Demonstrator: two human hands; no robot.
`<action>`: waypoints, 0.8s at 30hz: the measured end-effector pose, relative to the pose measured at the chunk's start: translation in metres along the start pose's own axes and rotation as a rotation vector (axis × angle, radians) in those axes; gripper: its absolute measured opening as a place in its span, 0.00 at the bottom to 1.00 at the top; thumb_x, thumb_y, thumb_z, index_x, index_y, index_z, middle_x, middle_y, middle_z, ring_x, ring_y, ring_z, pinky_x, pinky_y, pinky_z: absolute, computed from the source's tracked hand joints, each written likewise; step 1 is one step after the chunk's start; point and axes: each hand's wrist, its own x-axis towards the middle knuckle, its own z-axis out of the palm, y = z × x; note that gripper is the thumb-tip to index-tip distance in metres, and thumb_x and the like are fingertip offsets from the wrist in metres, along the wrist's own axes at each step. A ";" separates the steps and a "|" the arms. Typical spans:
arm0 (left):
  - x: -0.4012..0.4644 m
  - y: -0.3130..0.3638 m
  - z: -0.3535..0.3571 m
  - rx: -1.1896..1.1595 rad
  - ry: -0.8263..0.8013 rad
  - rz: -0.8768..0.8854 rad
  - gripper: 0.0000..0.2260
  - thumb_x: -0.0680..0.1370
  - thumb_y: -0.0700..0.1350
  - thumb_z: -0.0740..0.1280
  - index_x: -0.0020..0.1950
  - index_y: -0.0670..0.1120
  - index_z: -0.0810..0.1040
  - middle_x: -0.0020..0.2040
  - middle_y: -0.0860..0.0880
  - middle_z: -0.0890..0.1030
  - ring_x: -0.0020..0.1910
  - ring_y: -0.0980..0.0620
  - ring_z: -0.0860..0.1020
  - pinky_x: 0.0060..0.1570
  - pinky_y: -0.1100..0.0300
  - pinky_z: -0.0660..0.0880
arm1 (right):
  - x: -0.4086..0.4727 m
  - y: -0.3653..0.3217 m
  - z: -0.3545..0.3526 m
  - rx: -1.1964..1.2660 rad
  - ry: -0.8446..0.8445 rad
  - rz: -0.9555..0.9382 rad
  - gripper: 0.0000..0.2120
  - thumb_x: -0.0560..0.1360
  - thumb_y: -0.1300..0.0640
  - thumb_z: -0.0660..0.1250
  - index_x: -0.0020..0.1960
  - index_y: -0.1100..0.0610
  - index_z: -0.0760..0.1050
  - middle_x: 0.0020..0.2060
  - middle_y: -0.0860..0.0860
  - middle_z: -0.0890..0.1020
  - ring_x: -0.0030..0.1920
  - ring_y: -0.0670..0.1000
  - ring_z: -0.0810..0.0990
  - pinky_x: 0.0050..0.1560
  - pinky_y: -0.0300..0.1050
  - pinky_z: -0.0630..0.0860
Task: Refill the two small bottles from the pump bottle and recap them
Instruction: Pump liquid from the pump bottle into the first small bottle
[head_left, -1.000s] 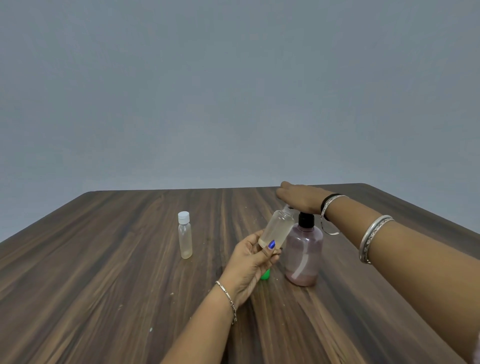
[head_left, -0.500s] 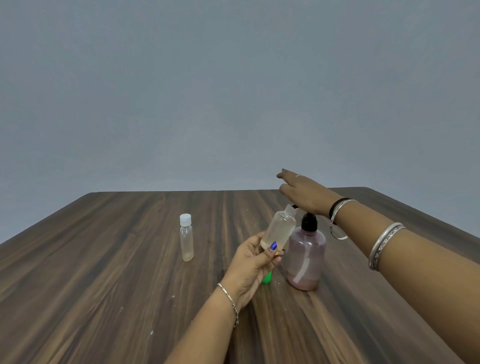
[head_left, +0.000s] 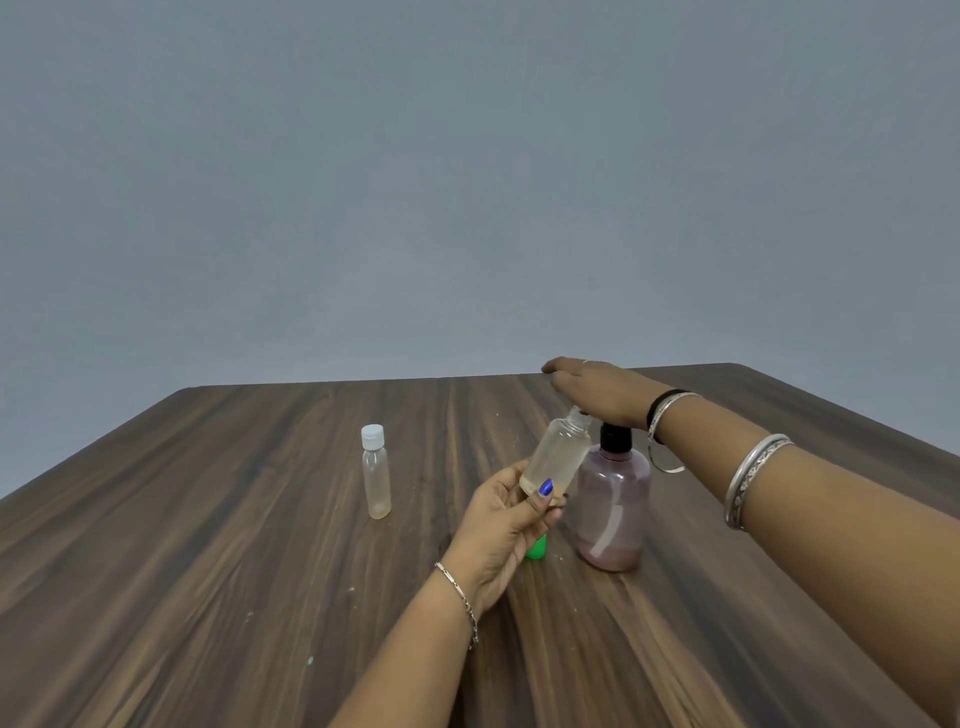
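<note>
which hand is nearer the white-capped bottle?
Left. The left hand, holding the uncapped small bottle, is just right of the white-capped bottle. The right hand is farther right, pressing on the pump bottle.

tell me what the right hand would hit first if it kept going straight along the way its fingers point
Nothing, as far as this view shows: the right hand, flat on the pump bottle, points over the table's far edge toward the wall.

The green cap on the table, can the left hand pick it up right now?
Probably not yet. The left hand is right above the green cap with nothing blocking it, but its fingers already hold the open small bottle up at the pump bottle. It would likely need to put that down first.
</note>
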 end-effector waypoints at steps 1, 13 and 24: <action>0.000 0.000 0.000 -0.007 0.005 0.003 0.15 0.74 0.30 0.62 0.60 0.40 0.72 0.49 0.41 0.80 0.41 0.52 0.81 0.41 0.64 0.79 | 0.000 -0.003 -0.002 -0.004 -0.026 -0.007 0.21 0.82 0.56 0.45 0.73 0.58 0.61 0.73 0.50 0.63 0.69 0.53 0.65 0.68 0.45 0.60; -0.001 0.003 0.001 -0.019 0.010 -0.005 0.15 0.74 0.30 0.63 0.58 0.42 0.73 0.50 0.41 0.80 0.41 0.52 0.82 0.43 0.62 0.79 | 0.000 -0.008 -0.008 0.003 -0.061 -0.017 0.20 0.82 0.53 0.45 0.71 0.55 0.62 0.70 0.48 0.67 0.66 0.54 0.68 0.69 0.50 0.62; -0.001 0.001 0.002 0.015 -0.006 -0.003 0.16 0.74 0.29 0.63 0.60 0.41 0.72 0.48 0.42 0.80 0.41 0.52 0.81 0.42 0.64 0.79 | 0.002 0.007 -0.002 0.178 -0.118 0.076 0.21 0.80 0.48 0.47 0.67 0.57 0.66 0.66 0.58 0.71 0.65 0.60 0.70 0.66 0.50 0.64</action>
